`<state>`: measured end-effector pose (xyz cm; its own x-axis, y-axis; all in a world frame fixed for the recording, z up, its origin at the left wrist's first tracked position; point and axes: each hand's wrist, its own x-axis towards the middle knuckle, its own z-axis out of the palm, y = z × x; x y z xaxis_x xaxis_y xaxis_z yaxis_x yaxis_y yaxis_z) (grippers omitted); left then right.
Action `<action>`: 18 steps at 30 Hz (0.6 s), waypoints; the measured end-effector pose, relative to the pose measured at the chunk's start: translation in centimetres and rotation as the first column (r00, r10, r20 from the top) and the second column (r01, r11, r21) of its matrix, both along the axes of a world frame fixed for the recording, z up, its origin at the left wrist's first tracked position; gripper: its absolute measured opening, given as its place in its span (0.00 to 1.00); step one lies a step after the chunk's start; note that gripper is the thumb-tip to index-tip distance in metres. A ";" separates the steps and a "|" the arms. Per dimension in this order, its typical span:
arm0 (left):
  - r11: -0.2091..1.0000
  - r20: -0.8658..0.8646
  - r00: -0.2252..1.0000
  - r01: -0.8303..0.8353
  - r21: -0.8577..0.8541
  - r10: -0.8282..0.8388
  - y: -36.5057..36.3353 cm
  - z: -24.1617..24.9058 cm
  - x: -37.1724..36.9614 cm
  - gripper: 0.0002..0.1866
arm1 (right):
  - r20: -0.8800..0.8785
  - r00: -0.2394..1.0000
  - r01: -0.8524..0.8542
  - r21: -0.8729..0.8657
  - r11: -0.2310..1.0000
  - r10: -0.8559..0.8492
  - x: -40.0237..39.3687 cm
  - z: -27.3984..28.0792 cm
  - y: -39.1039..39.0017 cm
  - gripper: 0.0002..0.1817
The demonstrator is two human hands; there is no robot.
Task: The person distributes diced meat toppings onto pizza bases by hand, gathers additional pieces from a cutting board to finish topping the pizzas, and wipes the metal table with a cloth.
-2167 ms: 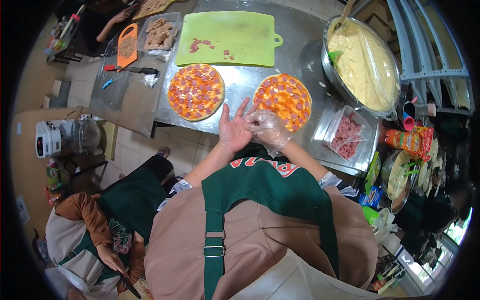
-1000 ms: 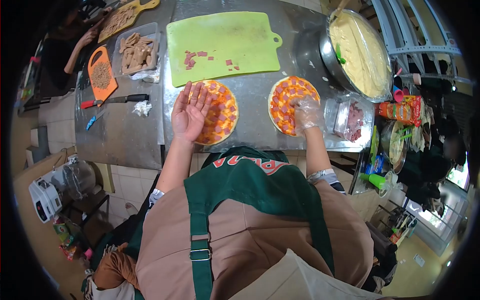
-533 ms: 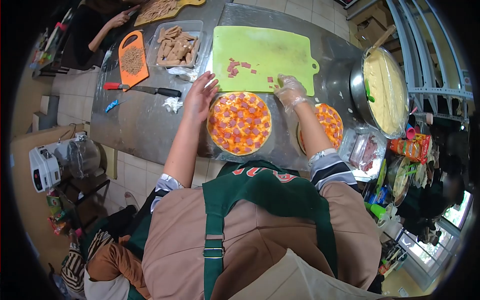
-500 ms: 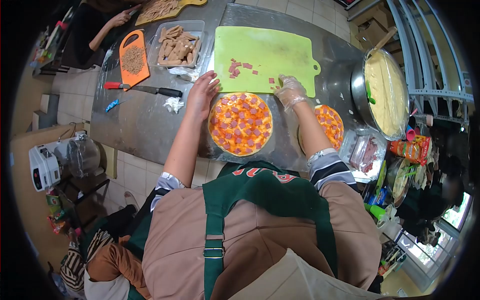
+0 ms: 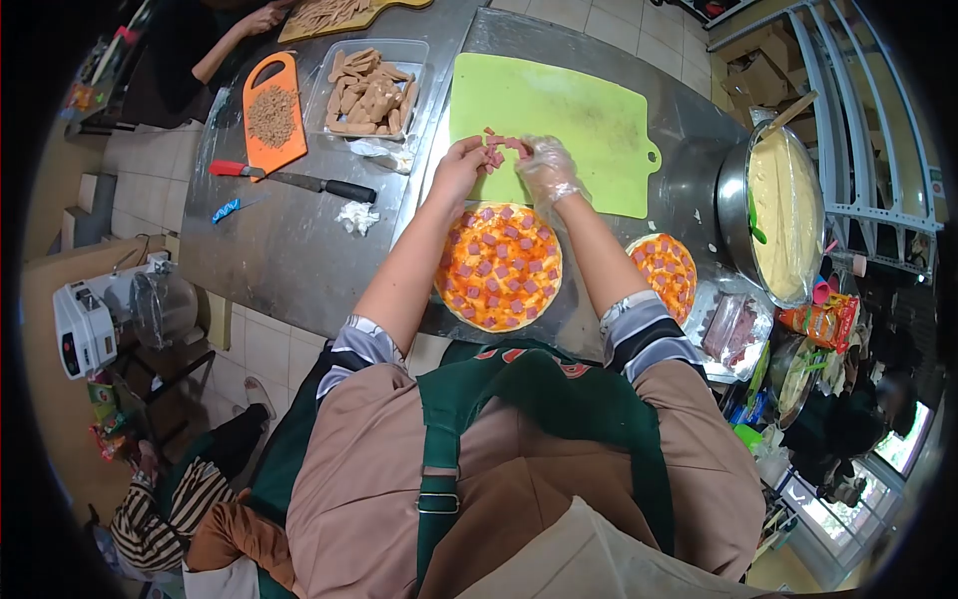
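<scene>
Small square pieces of pink ham [image 5: 504, 143] lie in a loose cluster on the lime-green cutting board [image 5: 574, 100]. At the cluster's left side is my bare left hand [image 5: 461, 168], its fingers bent and touching the pieces. My right hand [image 5: 547, 170], in a clear plastic glove, meets the cluster from the right with its fingertips. The ham sits between the two hands rather than inside a grip. Just below my hands is a round pizza base [image 5: 499, 268] with orange sauce and ham squares. A smaller topped pizza [image 5: 664, 275] lies right of my right forearm.
A large steel bowl [image 5: 733, 190] of covered dough stands at the right. Left are a clear tub [image 5: 424, 75] of brown sausage pieces, an orange board [image 5: 284, 145] with chopped bits, and a knife [image 5: 299, 182]. A co-worker's hand [image 5: 261, 18] is at the upper left.
Both hands have come together over the board, my left moving right and my right moving left. The scattered ham squares are now bunched between them. The view has shifted slightly.
</scene>
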<state>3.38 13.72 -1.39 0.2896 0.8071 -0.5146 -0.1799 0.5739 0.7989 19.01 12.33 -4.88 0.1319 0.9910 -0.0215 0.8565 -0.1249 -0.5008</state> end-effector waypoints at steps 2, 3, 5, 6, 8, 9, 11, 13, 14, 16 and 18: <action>0.999 0.031 0.998 -0.049 0.001 0.049 -0.1 -0.2 -0.1 0.19 | 0.039 0.997 -0.057 -0.106 0.993 0.061 -1.5 2.1 0.9 0.22; 0.999 0.029 0.998 -0.050 0.000 0.050 -0.2 -0.5 -0.2 0.19 | 0.072 0.989 -0.108 -0.213 0.971 0.126 -2.2 3.4 1.3 0.26; 0.987 0.038 0.986 -0.162 0.019 0.161 -0.3 -1.1 -0.5 0.19 | 0.114 0.974 -0.168 -0.219 0.961 0.196 -3.2 5.1 1.9 0.28; 0.987 0.038 0.986 -0.161 0.020 0.160 -0.4 -1.2 -0.5 0.19 | 0.158 0.951 -0.226 -0.227 0.947 0.265 -3.4 5.5 2.1 0.30; 0.963 0.070 0.961 -0.268 -0.004 0.268 -0.6 -1.2 -0.7 0.17 | 0.169 0.947 -0.254 -0.134 0.958 0.275 -3.5 2.1 2.6 0.27; 0.963 0.071 0.961 -0.268 -0.003 0.268 -0.5 -1.4 -0.7 0.17 | 0.183 0.940 -0.285 -0.037 0.958 0.287 -3.7 1.9 2.9 0.24; 0.928 0.096 0.924 -0.372 0.011 0.370 -0.6 -1.9 -0.9 0.15 | 0.112 0.921 -0.369 -0.053 0.928 0.372 -3.2 1.8 3.3 0.20; 0.925 0.101 0.921 -0.380 0.010 0.377 -0.6 -2.0 -1.0 0.14 | 0.040 0.890 -0.451 -0.065 0.890 0.454 -2.7 1.7 3.2 0.17; 0.922 0.109 0.917 -0.387 0.016 0.383 -0.5 -2.0 -1.0 0.14 | 0.025 0.892 -0.452 0.006 0.892 0.452 -2.4 1.7 3.1 0.13; 0.920 0.113 0.914 -0.392 -0.001 0.390 -0.4 -1.8 -1.0 0.14 | 0.009 0.891 -0.453 0.077 0.888 0.454 -1.9 1.1 2.9 0.10; 0.919 0.114 0.913 -0.393 -0.016 0.392 -0.5 -1.7 -1.1 0.14 | 0.052 0.914 -0.405 0.058 0.913 0.402 -1.3 0.8 2.4 0.06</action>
